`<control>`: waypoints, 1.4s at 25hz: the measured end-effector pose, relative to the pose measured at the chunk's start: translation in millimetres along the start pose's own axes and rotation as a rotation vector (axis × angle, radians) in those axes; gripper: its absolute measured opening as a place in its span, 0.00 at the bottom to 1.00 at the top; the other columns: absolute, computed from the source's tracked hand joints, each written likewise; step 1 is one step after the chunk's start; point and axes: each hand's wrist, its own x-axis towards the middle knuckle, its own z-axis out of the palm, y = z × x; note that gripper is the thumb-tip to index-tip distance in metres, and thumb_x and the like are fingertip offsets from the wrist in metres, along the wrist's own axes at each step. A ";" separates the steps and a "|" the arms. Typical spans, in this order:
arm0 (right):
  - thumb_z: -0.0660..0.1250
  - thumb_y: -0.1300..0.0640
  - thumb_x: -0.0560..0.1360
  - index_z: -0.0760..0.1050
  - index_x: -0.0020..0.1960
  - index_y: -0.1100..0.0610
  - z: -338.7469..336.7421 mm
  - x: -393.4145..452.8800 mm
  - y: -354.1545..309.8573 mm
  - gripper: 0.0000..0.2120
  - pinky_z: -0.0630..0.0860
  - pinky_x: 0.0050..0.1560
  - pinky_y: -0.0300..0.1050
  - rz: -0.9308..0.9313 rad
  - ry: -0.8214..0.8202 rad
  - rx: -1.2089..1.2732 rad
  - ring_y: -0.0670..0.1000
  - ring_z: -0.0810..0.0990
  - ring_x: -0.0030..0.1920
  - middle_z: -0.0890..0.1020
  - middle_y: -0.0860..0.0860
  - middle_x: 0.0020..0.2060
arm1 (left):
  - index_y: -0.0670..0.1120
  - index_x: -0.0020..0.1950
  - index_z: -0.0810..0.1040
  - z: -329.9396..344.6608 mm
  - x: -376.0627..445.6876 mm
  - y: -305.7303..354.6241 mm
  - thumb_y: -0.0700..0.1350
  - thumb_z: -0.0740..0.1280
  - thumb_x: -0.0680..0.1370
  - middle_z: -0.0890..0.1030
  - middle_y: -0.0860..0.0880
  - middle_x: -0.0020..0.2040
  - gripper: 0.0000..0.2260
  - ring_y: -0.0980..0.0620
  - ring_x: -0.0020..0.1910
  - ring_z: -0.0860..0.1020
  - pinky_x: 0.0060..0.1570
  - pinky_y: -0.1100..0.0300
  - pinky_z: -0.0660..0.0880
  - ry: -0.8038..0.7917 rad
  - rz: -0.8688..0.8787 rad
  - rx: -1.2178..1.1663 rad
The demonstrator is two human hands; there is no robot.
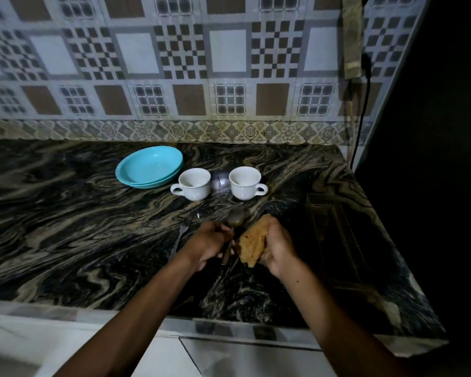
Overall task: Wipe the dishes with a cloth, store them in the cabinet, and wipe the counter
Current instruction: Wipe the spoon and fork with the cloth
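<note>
Wiping cutlery looks like the step in hand: the left hand (211, 242) has its fingers closed on a spoon (235, 219), the right hand (276, 246) clutches the cloth (252, 244) just beside it. Next, rub the spoon dry, then take the fork (180, 235) at 9 o'clock. Cups (195, 183) and bowls (150, 167) wait at 12; the surface (65, 219) lies open leftward, its edge near at 3.

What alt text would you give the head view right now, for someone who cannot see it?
Over a dark marbled counter, the left hand holds a spoon while the right hand holds an orange cloth beside it. A fork lies left of the hands; behind stand stacked turquoise plates and two white cups.
</note>
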 end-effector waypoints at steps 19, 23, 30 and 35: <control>0.64 0.56 0.77 0.70 0.37 0.56 145.6 -25.9 0.6 0.11 0.72 0.42 0.47 -0.771 0.331 -0.579 0.53 0.76 0.38 0.76 0.52 0.34 | 0.47 0.36 0.71 -119.9 -9.9 -10.0 0.34 0.60 0.78 0.74 0.49 0.27 0.13 0.56 0.19 0.69 0.26 0.63 0.67 -0.057 0.496 0.175; 0.60 0.51 0.80 0.77 0.53 0.63 145.0 -40.0 1.3 0.15 0.76 0.42 0.42 -0.617 0.119 -0.381 0.51 0.81 0.41 0.82 0.54 0.41 | 0.44 0.34 0.72 -131.0 -12.6 2.0 0.33 0.61 0.77 0.75 0.48 0.27 0.13 0.60 0.17 0.69 0.21 0.69 0.64 -0.067 0.530 0.167; 0.68 0.60 0.75 0.76 0.49 0.64 150.4 -46.8 -19.0 0.07 0.71 0.34 0.29 -0.818 0.239 -0.487 0.49 0.77 0.39 0.80 0.53 0.40 | 0.41 0.41 0.75 -137.9 -20.7 10.2 0.36 0.62 0.78 0.77 0.50 0.29 0.07 0.61 0.18 0.70 0.26 0.65 0.70 -0.128 0.604 0.212; 0.64 0.60 0.77 0.76 0.52 0.65 156.2 -35.4 -27.3 0.08 0.65 0.41 0.39 -0.929 0.608 -0.544 0.49 0.73 0.43 0.79 0.58 0.42 | 0.39 0.46 0.76 -135.0 -17.1 17.6 0.37 0.62 0.79 0.76 0.48 0.30 0.05 0.55 0.21 0.70 0.26 0.65 0.69 -0.142 0.554 0.182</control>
